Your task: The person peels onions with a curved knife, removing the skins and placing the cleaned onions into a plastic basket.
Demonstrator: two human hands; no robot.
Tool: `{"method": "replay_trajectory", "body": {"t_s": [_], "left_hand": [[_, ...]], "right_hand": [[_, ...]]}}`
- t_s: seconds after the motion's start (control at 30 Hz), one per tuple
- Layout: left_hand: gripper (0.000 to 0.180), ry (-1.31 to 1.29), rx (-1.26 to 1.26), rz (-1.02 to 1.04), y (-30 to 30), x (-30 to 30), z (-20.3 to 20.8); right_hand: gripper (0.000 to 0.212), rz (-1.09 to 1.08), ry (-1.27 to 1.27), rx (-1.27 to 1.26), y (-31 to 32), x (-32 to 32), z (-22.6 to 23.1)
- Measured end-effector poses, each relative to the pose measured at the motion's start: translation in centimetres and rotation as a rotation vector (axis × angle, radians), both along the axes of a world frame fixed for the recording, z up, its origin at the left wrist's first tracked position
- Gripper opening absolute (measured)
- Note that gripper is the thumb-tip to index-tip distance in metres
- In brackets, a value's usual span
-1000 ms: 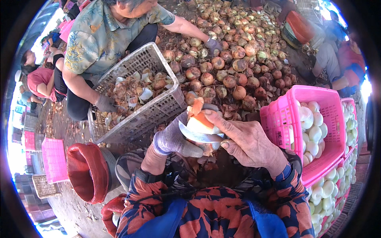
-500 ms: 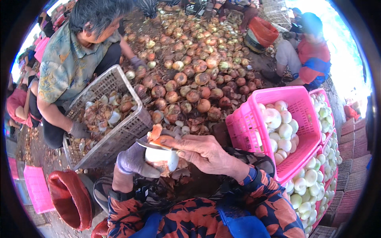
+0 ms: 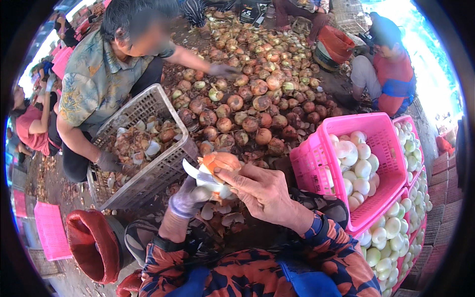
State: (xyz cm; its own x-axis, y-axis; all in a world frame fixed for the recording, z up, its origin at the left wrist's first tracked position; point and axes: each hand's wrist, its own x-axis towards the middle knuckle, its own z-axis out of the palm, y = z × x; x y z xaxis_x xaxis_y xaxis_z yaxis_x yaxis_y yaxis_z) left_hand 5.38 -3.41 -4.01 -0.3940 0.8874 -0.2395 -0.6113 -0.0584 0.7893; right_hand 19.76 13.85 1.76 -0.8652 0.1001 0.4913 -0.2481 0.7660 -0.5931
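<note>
In front of my body, my left hand [image 3: 185, 200], in a grey-purple glove, is wrapped round a partly peeled onion [image 3: 212, 186]. White flesh shows on the onion, and brown skin hangs below it. My bare right hand [image 3: 267, 196] grips a knife, its handle hidden in the fingers. The pale curved knife blade [image 3: 194, 171] points left across the top of the onion. A flap of orange-brown onion skin [image 3: 221, 161] stands up over the blade, beside my right thumb and finger.
Unpeeled onions [image 3: 262, 104] lie heaped ahead. A pink basket [image 3: 316, 161] of peeled onions stands at right, beside more peeled onions [image 3: 391, 227]. At left, a co-worker [image 3: 94, 74] reaches over a grey crate [image 3: 148, 171] of peelings. A red sack [image 3: 81, 247] stands at lower left.
My hands have turned the onion, and a larger flap of skin now stands over the blade. The co-worker's far arm has stretched right over the onion heap. The view has shifted slightly.
</note>
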Motion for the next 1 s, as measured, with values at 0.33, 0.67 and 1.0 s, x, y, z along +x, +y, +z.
{"method": "replay_trajectory", "body": {"t_s": [0.33,0.67,1.0], "left_hand": [[0.099,0.223,0.097,-0.015,1.5,-0.6,-0.1],[0.122,0.263,0.207,0.038,0.1,-0.2,1.3],[0.101,0.202,0.160,0.153,0.8,0.7,-0.2]], "right_hand": [[0.036,-0.073,-0.116,-0.653,1.7,-0.3,0.4],[0.056,-0.168,-0.237,-0.543,5.5,-0.7,-2.6],[0.069,-0.030,0.136,0.008,0.3,0.0,-2.0]]}}
